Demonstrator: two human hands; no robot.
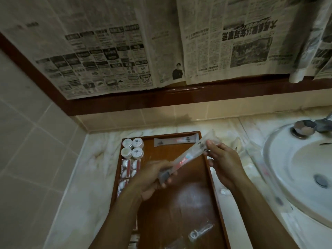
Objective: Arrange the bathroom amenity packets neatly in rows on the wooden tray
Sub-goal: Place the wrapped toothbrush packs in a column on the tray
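Observation:
A wooden tray lies on the marble counter. Both hands hold a long clear toothbrush packet slantwise above it. My left hand grips its lower dark end; my right hand pinches its upper end. A second long packet lies along the tray's far edge. Several round white tubs sit in the far left corner, with small cotton packets in a column below them. A clear packet with a razor-like item lies near the front.
A white sink with a metal tap is set into the counter at the right. Newspaper sheets cover the mirror above a dark wooden frame. Tiled wall stands on the left.

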